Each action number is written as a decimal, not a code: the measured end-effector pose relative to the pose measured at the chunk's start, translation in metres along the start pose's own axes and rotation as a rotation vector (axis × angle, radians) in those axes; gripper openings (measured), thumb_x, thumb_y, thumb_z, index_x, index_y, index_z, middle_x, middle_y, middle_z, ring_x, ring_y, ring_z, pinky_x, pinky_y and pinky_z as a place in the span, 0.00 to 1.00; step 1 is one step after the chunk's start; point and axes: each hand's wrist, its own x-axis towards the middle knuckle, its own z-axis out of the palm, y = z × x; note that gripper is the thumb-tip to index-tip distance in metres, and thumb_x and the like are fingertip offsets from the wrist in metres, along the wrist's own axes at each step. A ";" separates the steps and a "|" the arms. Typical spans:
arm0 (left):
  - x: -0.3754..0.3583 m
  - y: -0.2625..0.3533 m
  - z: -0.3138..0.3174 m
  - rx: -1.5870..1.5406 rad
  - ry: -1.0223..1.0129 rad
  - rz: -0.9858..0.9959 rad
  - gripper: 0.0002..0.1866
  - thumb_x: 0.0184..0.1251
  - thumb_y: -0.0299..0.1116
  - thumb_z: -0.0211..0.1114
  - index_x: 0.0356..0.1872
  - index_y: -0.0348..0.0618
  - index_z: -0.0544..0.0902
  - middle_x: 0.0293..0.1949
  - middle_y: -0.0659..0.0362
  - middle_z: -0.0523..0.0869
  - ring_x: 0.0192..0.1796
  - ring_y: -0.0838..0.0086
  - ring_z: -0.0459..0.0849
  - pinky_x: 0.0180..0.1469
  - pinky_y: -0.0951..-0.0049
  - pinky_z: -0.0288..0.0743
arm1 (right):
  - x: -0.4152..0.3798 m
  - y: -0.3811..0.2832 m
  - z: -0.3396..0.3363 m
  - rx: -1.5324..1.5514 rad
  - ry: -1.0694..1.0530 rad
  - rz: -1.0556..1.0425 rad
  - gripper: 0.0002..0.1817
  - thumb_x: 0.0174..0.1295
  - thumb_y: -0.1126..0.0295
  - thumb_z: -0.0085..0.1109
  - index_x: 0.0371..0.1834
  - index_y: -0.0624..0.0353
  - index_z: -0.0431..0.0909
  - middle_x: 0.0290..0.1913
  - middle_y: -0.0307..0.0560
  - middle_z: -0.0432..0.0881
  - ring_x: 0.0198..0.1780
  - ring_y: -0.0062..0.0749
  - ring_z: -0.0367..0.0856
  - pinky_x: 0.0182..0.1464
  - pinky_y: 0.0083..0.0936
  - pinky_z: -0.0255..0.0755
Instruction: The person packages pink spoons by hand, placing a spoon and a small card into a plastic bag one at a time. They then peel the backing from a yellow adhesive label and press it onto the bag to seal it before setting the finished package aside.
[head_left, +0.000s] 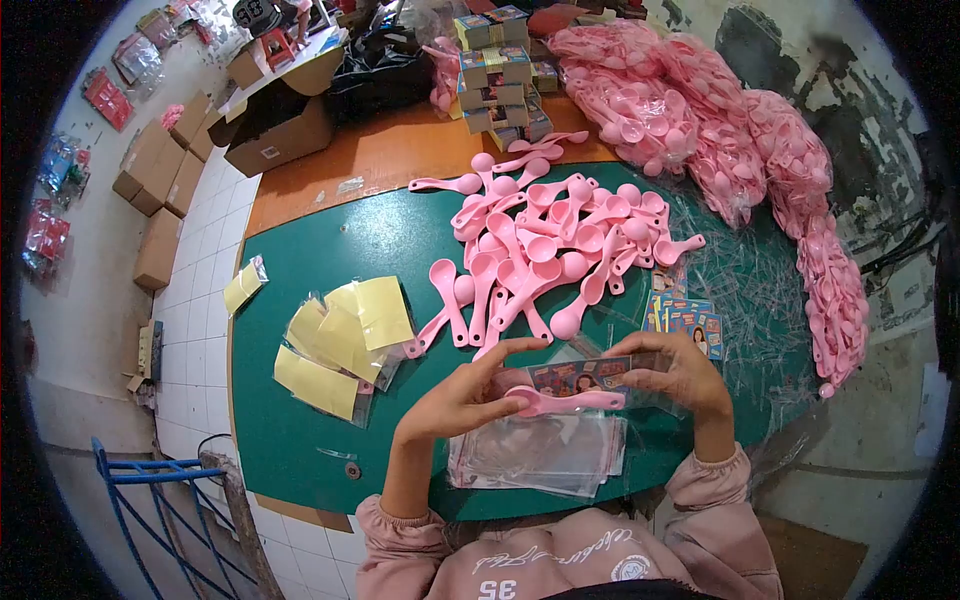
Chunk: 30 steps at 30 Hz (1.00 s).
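Note:
My left hand (462, 396) pinches a pink scoop (570, 402) at its bowl end, the thumb lying over it. Right behind the scoop is a printed card (580, 377) with a colourful picture, in line with the scoop's length. My right hand (688, 374) grips the card's right end, with clear plastic film around its fingers. Below both hands lies a stack of clear plastic bags (535, 455). A big pile of pink scoops (540, 240) spreads just beyond my hands. More printed cards (690, 322) lie beyond my right hand.
Yellow-backed packs (345, 335) lie at left on the green table top (330, 240). Clear strips (760, 320) litter its right side. Bulging bags of pink scoops (680, 110) line the back right. Card bundles (495, 75) and an open carton (275, 135) stand behind.

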 end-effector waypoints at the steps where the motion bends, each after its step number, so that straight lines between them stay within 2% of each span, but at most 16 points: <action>1: 0.000 0.002 0.001 0.000 0.002 0.000 0.35 0.58 0.28 0.62 0.65 0.39 0.55 0.55 0.54 0.69 0.46 0.76 0.77 0.47 0.76 0.72 | 0.000 0.001 -0.002 0.000 -0.002 0.000 0.13 0.48 0.74 0.65 0.38 0.63 0.78 0.32 0.37 0.79 0.32 0.18 0.75 0.40 0.17 0.71; 4: 0.001 0.007 0.006 -0.059 -0.005 -0.044 0.35 0.59 0.25 0.61 0.65 0.38 0.53 0.54 0.54 0.70 0.45 0.75 0.78 0.46 0.77 0.73 | -0.003 0.006 -0.006 -0.169 -0.056 0.046 0.13 0.50 0.75 0.63 0.40 0.63 0.79 0.33 0.39 0.81 0.32 0.18 0.75 0.38 0.17 0.70; 6: 0.000 0.004 0.012 -0.155 -0.025 -0.077 0.35 0.59 0.24 0.61 0.65 0.40 0.52 0.52 0.53 0.72 0.47 0.74 0.78 0.47 0.76 0.73 | -0.003 0.007 -0.003 -0.330 -0.034 0.014 0.08 0.50 0.76 0.63 0.34 0.63 0.79 0.29 0.38 0.80 0.30 0.17 0.74 0.34 0.17 0.69; 9: -0.004 -0.003 0.020 0.059 0.136 -0.052 0.36 0.58 0.22 0.61 0.66 0.41 0.51 0.50 0.49 0.74 0.47 0.72 0.78 0.48 0.73 0.74 | -0.005 0.011 0.005 -0.242 0.078 -0.055 0.07 0.48 0.76 0.64 0.31 0.64 0.78 0.25 0.38 0.78 0.27 0.17 0.72 0.31 0.17 0.68; 10: -0.004 -0.008 0.027 0.060 0.134 -0.053 0.36 0.58 0.22 0.61 0.66 0.41 0.51 0.50 0.49 0.74 0.47 0.72 0.78 0.48 0.73 0.74 | -0.006 0.011 0.007 -0.241 0.081 -0.055 0.07 0.48 0.76 0.64 0.31 0.64 0.78 0.25 0.38 0.78 0.27 0.17 0.72 0.31 0.17 0.68; 12: -0.003 -0.021 0.048 0.483 0.718 0.148 0.35 0.65 0.26 0.54 0.68 0.46 0.44 0.46 0.49 0.77 0.45 0.72 0.79 0.45 0.73 0.75 | -0.008 0.013 0.013 -0.466 0.308 -0.290 0.08 0.46 0.76 0.65 0.29 0.64 0.76 0.25 0.41 0.77 0.26 0.22 0.74 0.31 0.19 0.69; 13: -0.005 -0.025 0.058 0.482 0.721 0.146 0.35 0.65 0.26 0.54 0.68 0.46 0.44 0.46 0.49 0.77 0.45 0.72 0.79 0.45 0.73 0.75 | -0.006 0.013 0.019 -0.466 0.305 -0.289 0.08 0.46 0.76 0.65 0.29 0.64 0.76 0.25 0.41 0.77 0.26 0.22 0.74 0.31 0.19 0.69; 15: -0.011 -0.032 0.077 -0.185 0.430 0.040 0.35 0.69 0.29 0.48 0.68 0.48 0.36 0.47 0.47 0.77 0.45 0.67 0.79 0.47 0.71 0.75 | -0.003 0.016 0.032 -0.732 0.311 -0.556 0.13 0.44 0.76 0.66 0.34 0.63 0.77 0.32 0.47 0.79 0.30 0.31 0.78 0.34 0.21 0.71; 16: -0.012 -0.038 0.085 -0.333 0.356 0.035 0.35 0.71 0.32 0.43 0.67 0.52 0.28 0.49 0.47 0.75 0.47 0.68 0.78 0.47 0.71 0.74 | -0.007 0.022 0.033 -0.751 0.119 -0.485 0.19 0.45 0.75 0.65 0.44 0.62 0.74 0.45 0.54 0.76 0.41 0.42 0.78 0.43 0.27 0.72; 17: -0.016 -0.040 0.088 -0.337 0.359 0.036 0.35 0.71 0.32 0.43 0.67 0.52 0.28 0.49 0.47 0.75 0.47 0.68 0.78 0.47 0.71 0.74 | -0.011 0.025 0.037 -0.753 0.114 -0.483 0.19 0.45 0.75 0.65 0.44 0.62 0.74 0.45 0.54 0.76 0.41 0.42 0.78 0.43 0.27 0.72; 19: -0.022 -0.042 0.093 -0.541 0.437 -0.141 0.34 0.72 0.35 0.41 0.68 0.59 0.29 0.55 0.51 0.70 0.49 0.69 0.76 0.44 0.71 0.73 | -0.019 0.029 0.043 -0.840 -0.236 -0.468 0.27 0.46 0.74 0.64 0.52 0.60 0.69 0.57 0.56 0.66 0.51 0.46 0.72 0.53 0.30 0.68; 20: -0.027 -0.039 0.093 -0.478 0.451 -0.183 0.36 0.71 0.31 0.43 0.68 0.60 0.29 0.57 0.52 0.68 0.49 0.71 0.76 0.39 0.76 0.71 | -0.023 0.029 0.045 -0.805 -0.306 -0.392 0.28 0.46 0.73 0.64 0.54 0.58 0.68 0.61 0.55 0.61 0.57 0.48 0.66 0.58 0.33 0.64; 21: -0.031 -0.039 0.095 -0.486 0.454 -0.189 0.36 0.71 0.31 0.43 0.68 0.60 0.29 0.57 0.52 0.68 0.49 0.71 0.76 0.39 0.76 0.71 | -0.026 0.028 0.046 -0.801 -0.313 -0.384 0.28 0.46 0.73 0.64 0.54 0.58 0.68 0.61 0.55 0.61 0.57 0.48 0.66 0.58 0.33 0.64; 23: -0.040 -0.041 0.101 -0.500 0.421 -0.159 0.37 0.71 0.26 0.40 0.67 0.60 0.25 0.56 0.45 0.71 0.56 0.64 0.74 0.52 0.70 0.71 | -0.032 0.027 0.049 -0.850 -0.294 -0.416 0.25 0.47 0.71 0.64 0.51 0.56 0.70 0.56 0.54 0.66 0.55 0.48 0.68 0.55 0.33 0.66; 24: -0.044 -0.030 0.105 -0.511 0.412 -0.194 0.37 0.70 0.24 0.40 0.67 0.60 0.25 0.57 0.44 0.69 0.57 0.63 0.73 0.55 0.67 0.70 | -0.034 0.027 0.049 -0.845 -0.301 -0.407 0.25 0.47 0.71 0.64 0.51 0.56 0.70 0.56 0.54 0.66 0.55 0.48 0.68 0.55 0.33 0.66; 30: -0.053 -0.043 0.110 -0.554 0.381 -0.080 0.40 0.68 0.20 0.41 0.66 0.63 0.25 0.60 0.43 0.66 0.58 0.62 0.71 0.57 0.65 0.68 | -0.039 0.033 0.054 -0.837 -0.431 -0.367 0.19 0.48 0.69 0.63 0.43 0.58 0.71 0.49 0.53 0.68 0.51 0.47 0.69 0.53 0.37 0.65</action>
